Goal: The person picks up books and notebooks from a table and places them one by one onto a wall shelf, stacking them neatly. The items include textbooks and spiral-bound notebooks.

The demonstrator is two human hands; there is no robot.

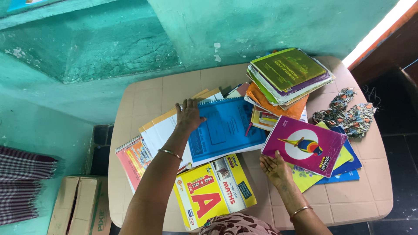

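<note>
My left hand [189, 115] lies flat on the upper left corner of a blue spiral-bound book [226, 130], fingers spread, gripping nothing. That book rests on white and tan folders [163, 126]. My right hand [275, 167] is palm up, fingers under the lower left edge of a magenta book [307, 146] with a white circle on its cover. It lies on top of a yellow-green book [307, 178] and blue books [348, 172]. A yellow book [213, 191] with red letters lies near me between my arms.
All of this lies on a beige plastic table [143, 93] against a green wall. A tall stack of books [287, 76] stands at the back right, patterned cloth [348, 113] beside it. An orange spiral notebook [133, 159] is at left. A cardboard box [80, 206] and striped cloth [21, 182] are on the floor.
</note>
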